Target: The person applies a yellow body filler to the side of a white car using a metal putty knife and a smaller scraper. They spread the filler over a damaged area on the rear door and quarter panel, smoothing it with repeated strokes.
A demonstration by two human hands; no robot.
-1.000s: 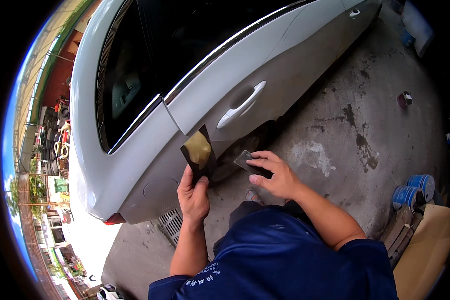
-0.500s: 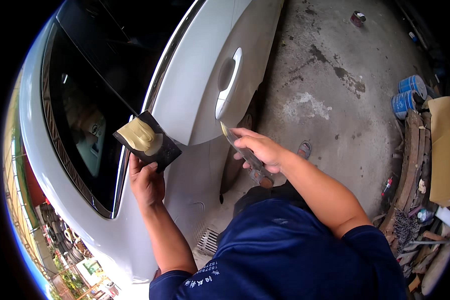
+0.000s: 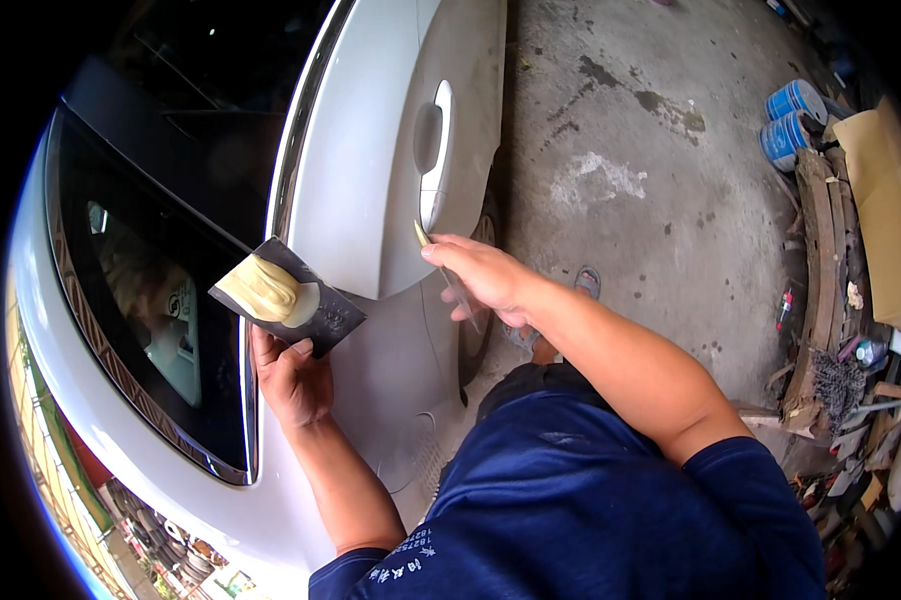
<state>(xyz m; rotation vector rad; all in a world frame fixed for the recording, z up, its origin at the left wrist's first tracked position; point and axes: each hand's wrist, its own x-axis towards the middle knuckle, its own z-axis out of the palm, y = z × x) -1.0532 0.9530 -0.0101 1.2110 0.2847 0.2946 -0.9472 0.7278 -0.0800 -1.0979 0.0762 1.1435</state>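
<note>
Left hand (image 3: pixel 293 378) grips a dark mixing board (image 3: pixel 301 300) bearing yellow filler (image 3: pixel 263 287) above its fingers. Right hand (image 3: pixel 483 277), closed on a spreader (image 3: pixel 441 262), presses its tip against the white car door (image 3: pixel 391 190) below the handle (image 3: pixel 437 150).

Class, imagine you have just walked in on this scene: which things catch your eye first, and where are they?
First comes the white car door filling the upper left. In front of it the left hand holds up a dark board bearing a lump of pale yellow body filler. The right hand presses a thin spreader against the door just below the door handle.
</note>
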